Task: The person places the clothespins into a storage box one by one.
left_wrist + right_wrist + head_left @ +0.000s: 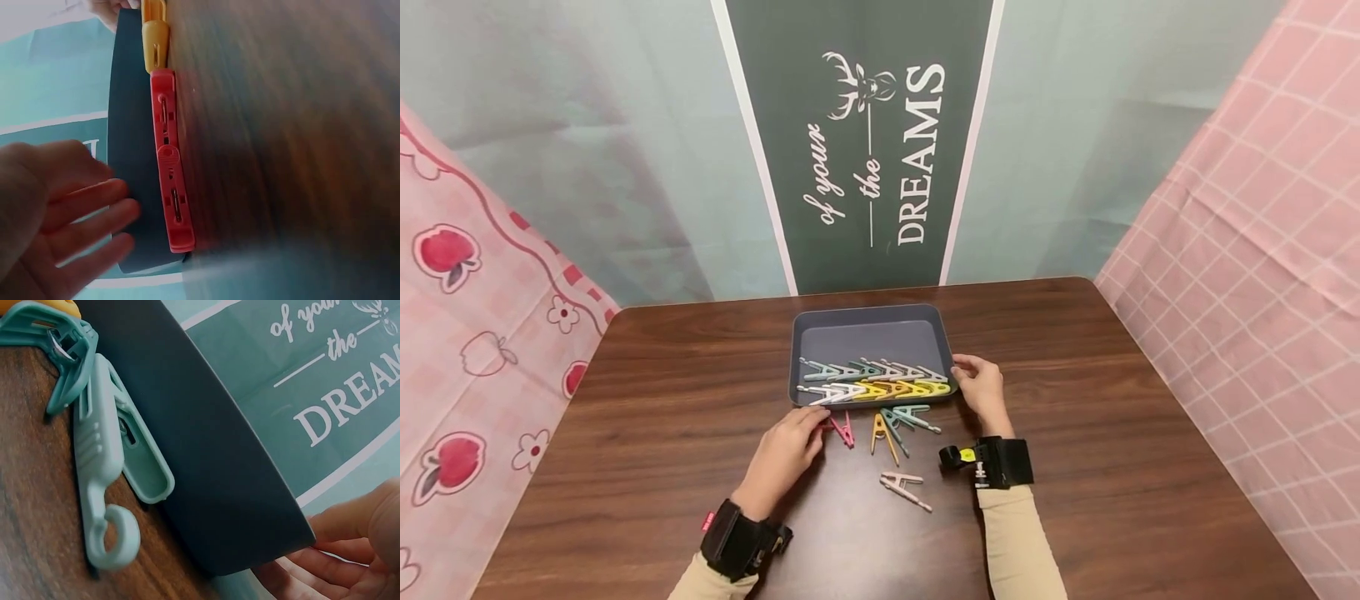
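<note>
1. Counter [647,375] spans the lower frame; at lower centre-left, the left grip [781,454] has loosely spread fingers near the tray [872,340], holding nothing visible.
2. Red clips [164,81] lie just beside, along the tray's near wall.
3. The tray sits mid-frame, bearing inner clips [891,389]; probably stiff, light and smooth, best taken by both ends and kept level.
4. Ochre clip [880,427], below, likely light and springy: pinch its arms.
5. Right grip [983,390], centre-right, touches the tray's end, fingers unclosed.
</note>
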### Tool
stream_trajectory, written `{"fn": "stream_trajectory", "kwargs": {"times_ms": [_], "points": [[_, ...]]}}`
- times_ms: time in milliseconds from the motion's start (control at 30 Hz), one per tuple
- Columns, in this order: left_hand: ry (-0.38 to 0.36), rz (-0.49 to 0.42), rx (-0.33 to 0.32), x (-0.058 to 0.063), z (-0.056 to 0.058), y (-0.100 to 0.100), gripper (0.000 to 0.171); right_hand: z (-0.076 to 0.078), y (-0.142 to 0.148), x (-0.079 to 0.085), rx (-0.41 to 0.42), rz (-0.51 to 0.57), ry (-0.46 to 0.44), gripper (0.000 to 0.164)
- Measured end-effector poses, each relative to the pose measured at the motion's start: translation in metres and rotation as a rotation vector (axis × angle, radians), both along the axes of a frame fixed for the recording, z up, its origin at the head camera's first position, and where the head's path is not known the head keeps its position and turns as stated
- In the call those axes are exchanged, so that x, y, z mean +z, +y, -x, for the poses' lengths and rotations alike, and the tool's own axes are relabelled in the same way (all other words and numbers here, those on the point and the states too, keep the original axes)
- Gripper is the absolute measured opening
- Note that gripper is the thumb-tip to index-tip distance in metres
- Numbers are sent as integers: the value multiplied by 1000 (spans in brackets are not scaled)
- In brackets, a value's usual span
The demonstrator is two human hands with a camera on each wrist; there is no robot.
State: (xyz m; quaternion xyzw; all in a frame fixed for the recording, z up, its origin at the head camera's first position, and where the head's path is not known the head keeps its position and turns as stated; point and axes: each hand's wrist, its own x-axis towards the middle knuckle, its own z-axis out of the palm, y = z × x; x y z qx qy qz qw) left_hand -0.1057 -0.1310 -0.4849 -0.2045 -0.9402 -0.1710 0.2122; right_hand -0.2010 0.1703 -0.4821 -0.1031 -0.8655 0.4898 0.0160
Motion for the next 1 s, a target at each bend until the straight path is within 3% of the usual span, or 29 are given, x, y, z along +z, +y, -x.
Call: {"fn": "stream_trajectory", "kwargs": {"times_ms": [233,467,633,1000], "points": [[-120,79,20,2,4,4,31,0,0,0,14,15,-1,30],[-141,154,20,7,9,7,31,2,0,-1,8,22,-15,29],[-127,211,22,9,10,7,21,2,0,-2,6,22,-17,29],[-257,142,-17,10,8,3,12,2,-1,-2,3,10,-3,28]]}}
